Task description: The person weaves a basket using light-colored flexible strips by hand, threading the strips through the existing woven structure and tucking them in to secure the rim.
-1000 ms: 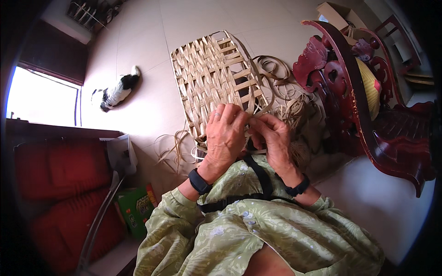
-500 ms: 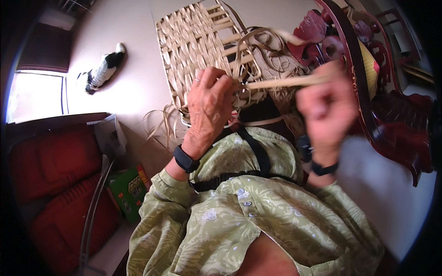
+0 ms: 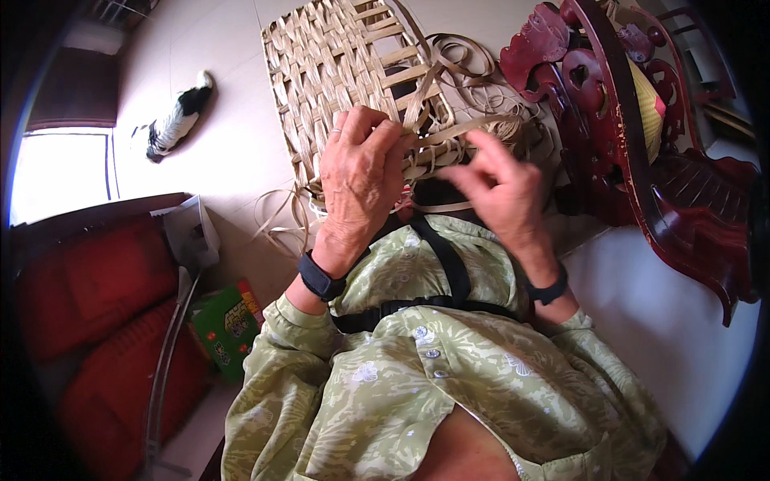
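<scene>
The woven mat [image 3: 341,80] lies on the pale floor [image 3: 233,136] in front of the person's knees, and by the look of it most of the weave is done: a tight checker of flat pale strips fills it from its far edge down to the near edge, where the hands work. What seems left is the right side and near right corner, where the strips are not yet locked in and run out in loose loops [image 3: 469,68] over the floor toward the carved dark red chair [image 3: 642,152]. More loose strips [image 3: 281,216] trail off the mat's near left corner. The left hand [image 3: 357,180] lies flat on the near edge with fingers curled over the weave, pressing it down. The right hand [image 3: 501,188] is just beside it, thumb and forefinger pinching a single strip [image 3: 461,128] that leads back into the mat near the left fingertips. Half a second ago the right hand was drawn far out to the right with that strip pulled taut; now it has come back close to the mat and the strip bends slack. The left hand has kept its place, and the view has tilted a little lower. A black and white animal [image 3: 172,120] lies on the floor well away to the left.
</scene>
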Action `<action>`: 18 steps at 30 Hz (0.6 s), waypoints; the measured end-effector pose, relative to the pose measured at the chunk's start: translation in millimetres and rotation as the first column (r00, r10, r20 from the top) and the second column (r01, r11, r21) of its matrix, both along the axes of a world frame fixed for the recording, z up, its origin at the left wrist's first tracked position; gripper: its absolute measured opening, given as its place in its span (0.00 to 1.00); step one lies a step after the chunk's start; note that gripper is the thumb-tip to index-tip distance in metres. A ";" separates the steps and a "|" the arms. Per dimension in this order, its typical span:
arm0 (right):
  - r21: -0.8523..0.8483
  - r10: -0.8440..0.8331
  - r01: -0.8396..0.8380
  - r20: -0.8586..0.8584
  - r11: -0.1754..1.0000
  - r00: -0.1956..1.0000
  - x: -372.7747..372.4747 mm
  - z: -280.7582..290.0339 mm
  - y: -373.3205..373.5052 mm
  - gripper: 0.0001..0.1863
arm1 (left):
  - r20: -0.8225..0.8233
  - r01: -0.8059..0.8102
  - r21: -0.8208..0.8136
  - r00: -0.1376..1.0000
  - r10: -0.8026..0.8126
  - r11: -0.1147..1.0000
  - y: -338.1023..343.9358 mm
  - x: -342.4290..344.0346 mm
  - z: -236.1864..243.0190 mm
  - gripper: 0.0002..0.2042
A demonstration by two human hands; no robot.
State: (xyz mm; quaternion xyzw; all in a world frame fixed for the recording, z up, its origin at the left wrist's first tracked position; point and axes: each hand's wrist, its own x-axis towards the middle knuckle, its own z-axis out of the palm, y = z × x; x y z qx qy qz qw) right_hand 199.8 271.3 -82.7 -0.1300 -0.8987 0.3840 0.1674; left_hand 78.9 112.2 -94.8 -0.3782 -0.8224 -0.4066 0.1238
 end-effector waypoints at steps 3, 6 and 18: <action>-0.542 0.031 -0.068 -0.077 0.838 0.997 -10.8 1.9 -32.7 0.18 | 0.027 0.036 0.015 0.999 -0.036 0.999 -1.9 -1.2 4.1 0.04; -0.922 -0.099 0.073 0.038 0.381 0.994 -22.7 2.3 -37.9 0.12 | 0.033 0.043 0.003 0.999 -0.043 0.999 -1.7 0.3 3.6 0.06; -0.706 -0.464 -0.550 -0.708 0.446 0.532 75.7 130.7 326.2 0.07 | -0.009 0.086 0.048 0.996 -0.085 0.995 -1.7 -7.4 6.9 0.05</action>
